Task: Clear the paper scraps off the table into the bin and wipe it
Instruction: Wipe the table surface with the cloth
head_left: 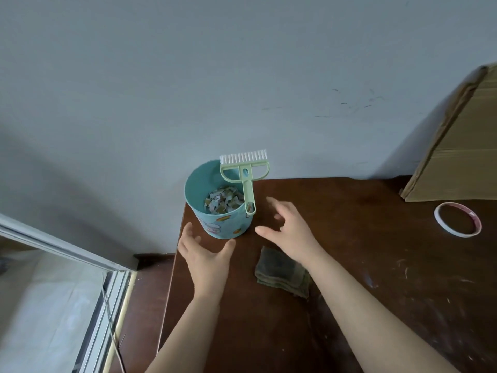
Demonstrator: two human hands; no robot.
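Observation:
A teal bin [215, 224] stands at the far left corner of the dark wooden table [349, 265], with paper scraps [223, 203] inside. A light green brush [246, 176] with white bristles lies across the bin's rim. A folded dark green cloth [282, 273] lies on the table just in front of the bin. My left hand [204, 254] hovers open in front of the bin's base, holding nothing. To the bin's right my right hand [290, 227] hovers with fingers spread, partly above the cloth, empty.
A roll of tape [457, 219] lies at the right. A cardboard box [457, 144] stands at the back right against the wall. The table's left edge drops to the floor, where a window frame [67, 246] and a thin cable run.

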